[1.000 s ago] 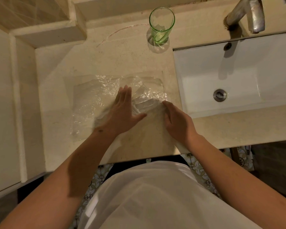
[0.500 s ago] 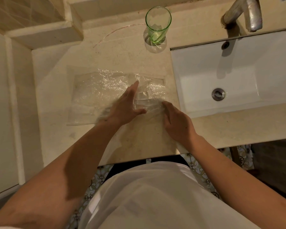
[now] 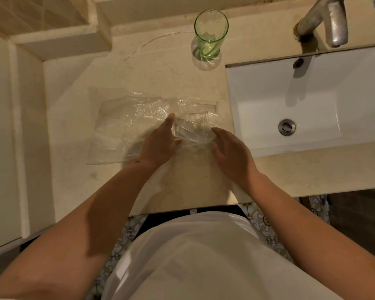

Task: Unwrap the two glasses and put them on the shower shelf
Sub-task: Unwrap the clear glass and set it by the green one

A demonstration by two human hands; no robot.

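Observation:
A clear glass (image 3: 191,131) lies on its side on a crinkled sheet of clear plastic wrap (image 3: 126,126) spread on the beige counter (image 3: 160,76). My left hand (image 3: 158,146) grips the glass at its base end, index finger over it and thumb under. My right hand (image 3: 232,154) presses down on the wrap's crumpled right end, fingertips right beside the glass. A green glass (image 3: 210,33) stands upright and bare at the back of the counter.
A white sink basin (image 3: 312,100) with a metal drain (image 3: 286,127) lies right of the wrap, under a metal faucet (image 3: 331,22). A stepped ledge (image 3: 59,43) rises at the back left. The counter's front edge runs just below my wrists.
My left hand went from lying flat on the wrap to closing around the clear glass, which now shows free of the wrap. My right hand stayed in place.

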